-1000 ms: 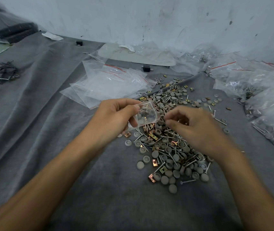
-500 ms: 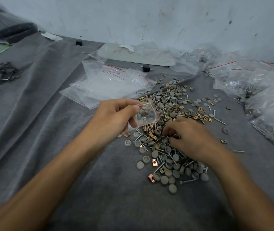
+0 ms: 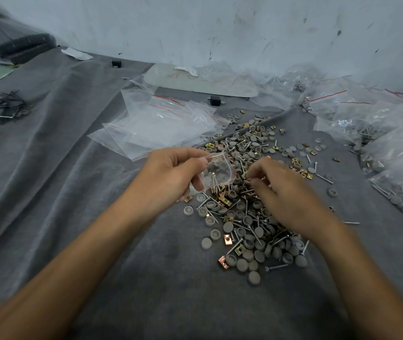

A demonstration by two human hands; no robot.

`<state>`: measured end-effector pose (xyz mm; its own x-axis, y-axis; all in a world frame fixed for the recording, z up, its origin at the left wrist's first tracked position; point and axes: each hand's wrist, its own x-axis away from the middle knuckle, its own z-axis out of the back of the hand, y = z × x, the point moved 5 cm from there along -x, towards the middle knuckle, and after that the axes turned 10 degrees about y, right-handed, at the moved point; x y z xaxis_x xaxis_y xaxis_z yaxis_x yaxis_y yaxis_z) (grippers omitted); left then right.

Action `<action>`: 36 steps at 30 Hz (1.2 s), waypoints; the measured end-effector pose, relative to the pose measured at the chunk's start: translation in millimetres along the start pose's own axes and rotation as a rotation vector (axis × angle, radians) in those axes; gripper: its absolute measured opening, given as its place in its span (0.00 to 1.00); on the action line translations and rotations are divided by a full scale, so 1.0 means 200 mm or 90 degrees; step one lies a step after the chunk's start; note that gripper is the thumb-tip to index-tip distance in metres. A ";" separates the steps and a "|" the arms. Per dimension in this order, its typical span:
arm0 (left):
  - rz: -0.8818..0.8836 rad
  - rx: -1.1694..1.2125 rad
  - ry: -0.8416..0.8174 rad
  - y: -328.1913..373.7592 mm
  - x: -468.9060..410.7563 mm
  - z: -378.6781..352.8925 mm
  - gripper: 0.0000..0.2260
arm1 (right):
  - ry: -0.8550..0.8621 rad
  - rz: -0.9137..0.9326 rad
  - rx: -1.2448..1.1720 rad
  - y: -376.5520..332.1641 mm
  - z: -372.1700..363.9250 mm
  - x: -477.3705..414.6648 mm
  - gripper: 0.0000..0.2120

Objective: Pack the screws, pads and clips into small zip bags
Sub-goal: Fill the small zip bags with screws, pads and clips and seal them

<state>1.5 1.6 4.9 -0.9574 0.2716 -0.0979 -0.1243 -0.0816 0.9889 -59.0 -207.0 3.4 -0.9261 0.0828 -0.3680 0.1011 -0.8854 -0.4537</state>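
Now your left hand (image 3: 171, 175) pinches the small zip bag (image 3: 220, 171) by its mouth, just above the pile (image 3: 247, 229) of screws, pads and clips. Your right hand (image 3: 288, 195) sits beside it, fingertips bunched together; whether they grip anything is unclear.

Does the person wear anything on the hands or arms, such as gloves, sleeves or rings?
No gloves on the left hand or right hand. The left arm and right arm are bare to the frame edge: no sleeves, watch, bracelet or rings visible.
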 end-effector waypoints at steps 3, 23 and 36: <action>0.004 -0.005 -0.001 0.00 0.00 -0.01 0.08 | 0.073 -0.012 -0.129 -0.02 0.03 0.00 0.03; 0.004 -0.011 -0.003 0.01 0.02 -0.02 0.08 | 0.093 -0.017 -0.522 -0.17 0.06 0.01 0.11; 0.001 -0.012 -0.009 0.00 0.01 -0.01 0.08 | 0.020 -0.068 0.006 0.08 0.07 -0.01 0.04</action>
<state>-0.5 -0.4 3.5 -0.9541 0.2843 -0.0944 -0.1274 -0.1000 0.9868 -59.8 -228.3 8.8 -0.9198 0.1912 -0.3426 -0.0017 -0.8751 -0.4839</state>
